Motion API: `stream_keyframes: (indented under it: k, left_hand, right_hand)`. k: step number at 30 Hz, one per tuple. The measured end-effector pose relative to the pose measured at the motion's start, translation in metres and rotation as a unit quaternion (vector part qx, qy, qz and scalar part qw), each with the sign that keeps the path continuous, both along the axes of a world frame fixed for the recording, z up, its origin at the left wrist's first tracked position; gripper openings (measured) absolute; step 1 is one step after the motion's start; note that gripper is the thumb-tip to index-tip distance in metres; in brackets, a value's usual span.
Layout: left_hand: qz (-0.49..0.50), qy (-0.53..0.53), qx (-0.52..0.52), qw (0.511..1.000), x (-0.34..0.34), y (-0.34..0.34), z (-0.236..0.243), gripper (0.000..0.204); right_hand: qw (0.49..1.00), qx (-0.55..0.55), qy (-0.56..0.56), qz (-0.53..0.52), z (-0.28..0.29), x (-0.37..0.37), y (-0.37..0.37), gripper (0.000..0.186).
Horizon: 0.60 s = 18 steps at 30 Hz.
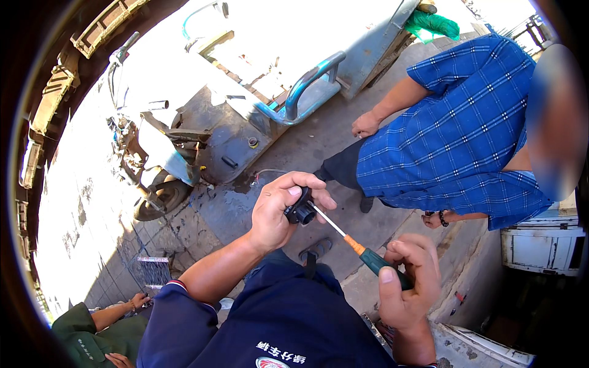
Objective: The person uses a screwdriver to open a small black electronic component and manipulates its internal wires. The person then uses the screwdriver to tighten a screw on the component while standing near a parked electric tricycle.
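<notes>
So, left grip (273,214) holds a black part (302,213); right grip (423,285) clasps a green-handled screwdriver (357,245)

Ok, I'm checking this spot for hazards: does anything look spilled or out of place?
A dark, wet-looking patch lies on the ground beside the vehicle's metal floorboard, possibly a spill. On that floorboard, a small dark cylinder lies loose, attached to nothing visible.

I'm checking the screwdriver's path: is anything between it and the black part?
Nothing visible. The right hand holds the screwdriver right up to the black part in the left hand; contact is hard to confirm.
</notes>
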<state>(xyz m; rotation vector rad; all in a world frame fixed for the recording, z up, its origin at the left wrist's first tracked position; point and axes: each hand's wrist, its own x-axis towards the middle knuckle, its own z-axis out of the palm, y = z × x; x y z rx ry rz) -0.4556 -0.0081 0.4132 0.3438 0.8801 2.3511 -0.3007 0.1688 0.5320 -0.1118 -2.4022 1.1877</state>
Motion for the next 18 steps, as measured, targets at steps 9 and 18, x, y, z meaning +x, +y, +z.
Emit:
stream_keyframes:
  k: [9,18]
  left_hand:
    - [0.035,0.032,-0.066,0.997,0.009,-0.005,-0.007,0.035]
    - [0.007,-0.086,-0.041,0.995,0.018,-0.006,-0.003,0.036]
  right_hand:
    - [0.976,0.054,-0.21,0.023,0.024,-0.012,0.006,0.026]
    - [0.996,0.077,-0.038,0.016,0.021,-0.02,0.001,0.029]
